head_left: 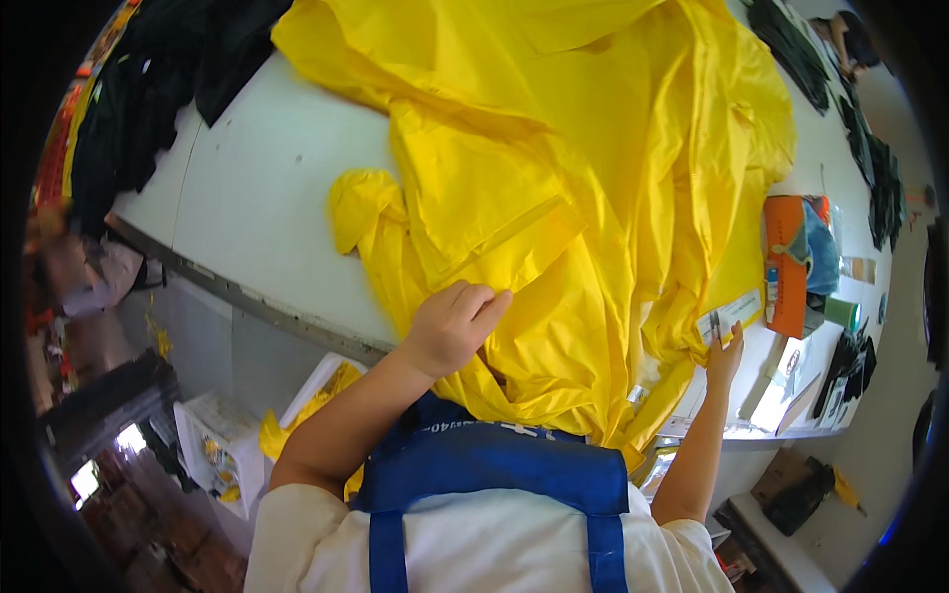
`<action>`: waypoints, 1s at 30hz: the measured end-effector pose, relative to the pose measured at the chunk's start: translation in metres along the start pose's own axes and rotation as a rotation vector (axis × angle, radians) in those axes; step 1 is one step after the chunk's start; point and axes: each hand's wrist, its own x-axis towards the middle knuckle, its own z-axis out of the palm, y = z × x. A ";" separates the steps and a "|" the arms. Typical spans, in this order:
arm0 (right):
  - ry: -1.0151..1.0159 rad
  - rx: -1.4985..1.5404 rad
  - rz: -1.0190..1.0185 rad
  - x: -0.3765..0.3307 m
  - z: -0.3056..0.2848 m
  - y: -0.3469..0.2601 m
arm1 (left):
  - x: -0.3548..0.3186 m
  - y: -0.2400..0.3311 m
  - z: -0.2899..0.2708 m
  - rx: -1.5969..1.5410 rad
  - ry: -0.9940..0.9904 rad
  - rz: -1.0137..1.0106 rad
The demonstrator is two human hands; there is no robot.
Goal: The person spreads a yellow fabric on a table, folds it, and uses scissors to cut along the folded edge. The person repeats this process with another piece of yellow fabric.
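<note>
A large, crumpled yellow garment [554,168] of smooth fabric covers the middle of the white table and hangs over the front edge against my apron. My left hand [457,328] is closed in a pinch on its cloth, just below a stitched, flap-like piece [514,242]. At the garment's right side, my right hand [727,358] has its fingers closed around a small dark pointed tool [714,324], whose exact kind is hard to make out. The tool lies over a white printed strip [741,309] beside the yellow cloth.
Right of the garment stands an orange box [786,296] with a blue cloth [819,255] over it and a green roll [842,313] alongside. Dark garments [148,109] lie at the table's far left. White crates [222,435] with yellow pieces stand below left. Another person [99,277] is at the left.
</note>
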 end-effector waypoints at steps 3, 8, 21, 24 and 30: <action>-0.188 -0.071 -0.050 0.001 0.001 -0.003 | -0.009 -0.006 0.000 0.014 0.006 0.036; -0.262 -0.260 0.148 0.007 -0.008 -0.002 | -0.020 -0.009 0.002 0.018 0.076 0.090; -0.064 0.022 -0.309 0.054 0.056 -0.223 | -0.067 -0.024 -0.051 -0.111 -0.886 -0.412; -0.178 -0.055 -0.218 0.065 0.061 -0.240 | -0.041 -0.028 -0.069 -0.330 -1.136 -0.430; -0.134 -0.105 -0.197 0.060 0.049 -0.242 | 0.107 -0.016 -0.048 -0.913 -0.592 -0.609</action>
